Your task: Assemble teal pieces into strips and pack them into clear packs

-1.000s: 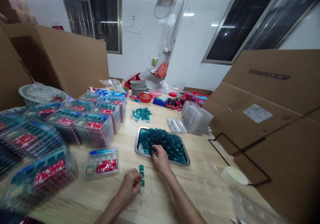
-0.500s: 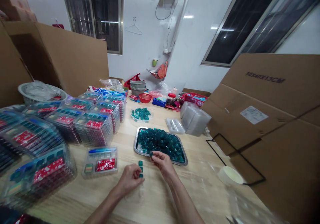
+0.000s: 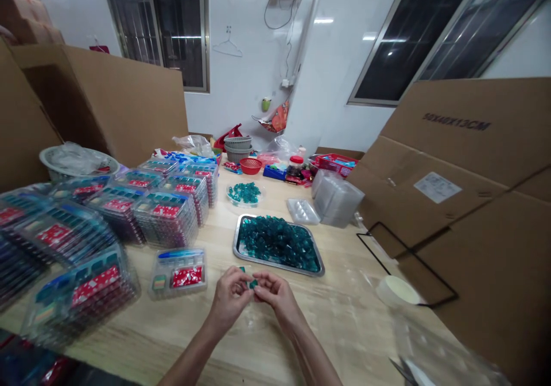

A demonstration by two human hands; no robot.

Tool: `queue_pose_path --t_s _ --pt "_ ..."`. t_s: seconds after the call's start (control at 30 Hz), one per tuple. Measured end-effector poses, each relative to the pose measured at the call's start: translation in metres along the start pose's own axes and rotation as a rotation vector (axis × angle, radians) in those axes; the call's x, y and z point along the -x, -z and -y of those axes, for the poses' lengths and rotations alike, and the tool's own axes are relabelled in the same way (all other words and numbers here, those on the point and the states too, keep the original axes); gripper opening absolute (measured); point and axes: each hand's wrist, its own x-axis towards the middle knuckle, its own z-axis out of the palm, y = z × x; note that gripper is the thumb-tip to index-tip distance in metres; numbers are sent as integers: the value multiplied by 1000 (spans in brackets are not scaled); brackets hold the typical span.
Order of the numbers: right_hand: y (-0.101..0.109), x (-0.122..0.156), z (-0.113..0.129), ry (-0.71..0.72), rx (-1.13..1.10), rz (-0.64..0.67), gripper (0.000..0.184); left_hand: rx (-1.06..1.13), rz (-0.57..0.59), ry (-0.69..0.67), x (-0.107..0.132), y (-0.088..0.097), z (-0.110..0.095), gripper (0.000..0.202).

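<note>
My left hand (image 3: 229, 295) and my right hand (image 3: 278, 297) meet above the table, in front of the metal tray. Between their fingertips is a small dark-green translucent square piece (image 3: 253, 284), with both hands closed in a pinch at it. A second green square (image 3: 242, 269) shows just beyond my left fingers; the fingers hide whatever else lies under them. The tray (image 3: 236, 252) behind bears a heap of the same green pieces (image 3: 278, 239). Left of my hands lies a clear plastic case (image 3: 178, 272) with a blue pen, a red patterned packet and a small striped block.
Stacks of filled clear cases (image 3: 166, 219) crowd the left side. Behind the tray are a dish of lighter green pieces (image 3: 244, 193) and clear plastic trays (image 3: 340, 199). A tape roll (image 3: 396, 291), scissors (image 3: 404, 370) and a large cardboard box (image 3: 465, 202) are at right.
My right hand has moved down and left from the tray's edge with a green piece, meeting my left hand. My left hand has shifted slightly right and up, now covering most of the row of green squares.
</note>
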Motion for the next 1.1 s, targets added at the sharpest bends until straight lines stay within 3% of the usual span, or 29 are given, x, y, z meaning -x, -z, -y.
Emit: queue_pose_path --t_s 0.07,0.23,0.47,0.63,0.8,0.97,1.1 --pt "-1 2 0 -12 43 17 37 -50 28 -16 3 2 3 11" --pt "-3 6 4 -76 83 103 39 70 30 77 0 4 8 8" --pt "-5 6 15 3 117 112 34 268 48 293 0 1 1 22" --pt "-1 8 -3 -60 150 153 33 231 16 361 14 -1 18 29" --pt "1 8 -26 -66 287 126 34 -32 51 284 24 -2 36 15" --pt "-4 5 -31 -39 511 42 20 -453 14 152 23 -4 32 13" --pt "-9 4 -29 45 786 -6 13 -603 -1 160 20 -3 30 15"
